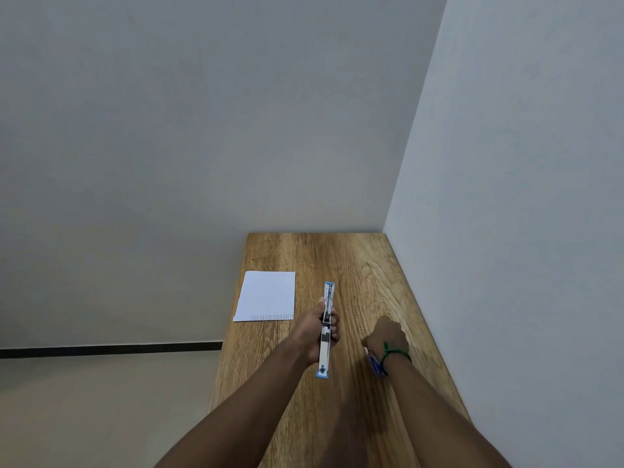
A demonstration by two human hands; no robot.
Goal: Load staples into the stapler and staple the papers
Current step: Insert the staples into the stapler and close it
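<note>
Centrally, a long metal stapler with blue ends [326,329], swung fully open, lies along a grainy oak-patterned wooden table [368,265]. Left of the stapler, a flat white paper stack [266,296] overhangs the table's left edge; beyond it the wood is bare. The left hand [317,329] grips the stapler's middle; the right hand [388,334], clenched, holds a small blue box [375,364].

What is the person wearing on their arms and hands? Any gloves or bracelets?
No gloves and no sleeves in view: both forearms are bare. The right hand has a thin green string band tied round the wrist, with a small knot. The left hand and its wrist wear nothing.
</note>
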